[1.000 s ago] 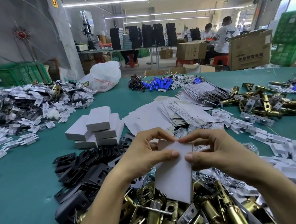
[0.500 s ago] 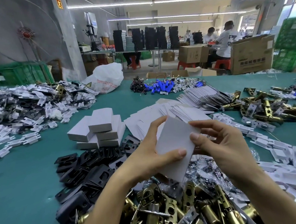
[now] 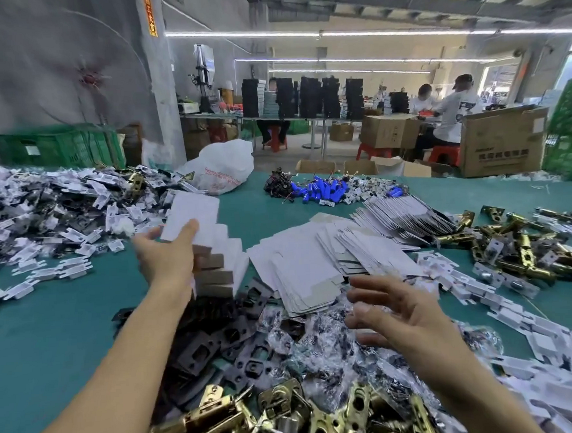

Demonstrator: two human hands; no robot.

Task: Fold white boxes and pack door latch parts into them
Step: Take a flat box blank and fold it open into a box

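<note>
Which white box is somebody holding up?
The topmost white box, held in the left grip with the thumb across its face. The other folded boxes lie stacked below it, not held.

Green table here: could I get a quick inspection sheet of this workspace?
Surface: teal table cover, largely covered by parts.
Job's things: folded white box by the stacked boxes; flat blanks; brass latches; dark plates.
Clutter: white inserts heap; plastic bag.
Grippers: left hand holds the box; right hand open, holding nothing.
Cables: thin wires by the blue parts.
Surroundings: seated workers, cardboard cartons, green crates.
</note>
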